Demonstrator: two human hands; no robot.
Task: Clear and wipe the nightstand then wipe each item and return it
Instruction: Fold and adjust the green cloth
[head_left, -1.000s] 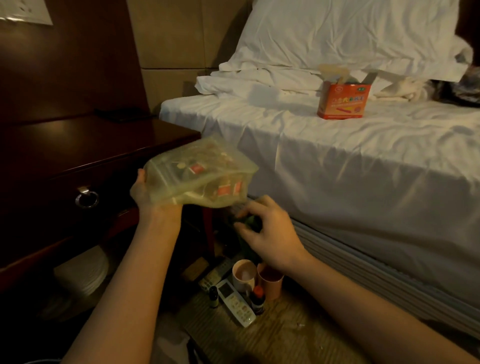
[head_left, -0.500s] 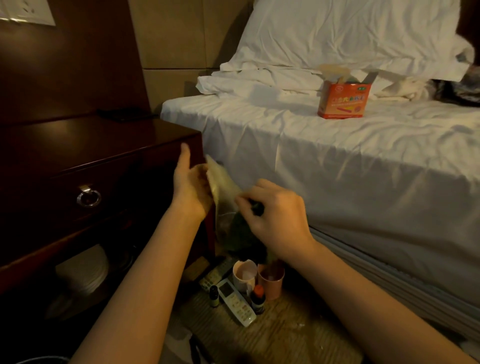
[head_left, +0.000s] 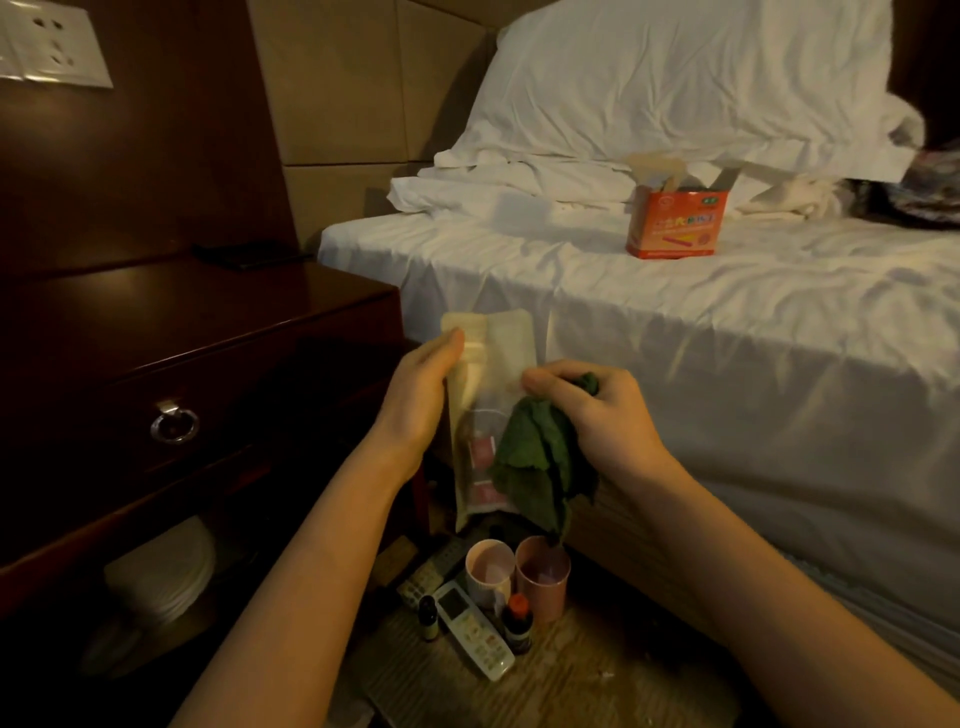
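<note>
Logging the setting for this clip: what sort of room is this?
Probably a hotel bedroom: a bed made up in white linen with a pillow, a dark wooden nightstand beside it, and a padded headboard wall carrying a socket panel.

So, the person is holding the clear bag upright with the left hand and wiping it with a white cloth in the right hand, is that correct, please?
Not quite: the cloth is dark green, not white, as the head view shows. The rest holds: the left hand holds the clear bag upright, and the right hand grips the cloth against it.
</note>
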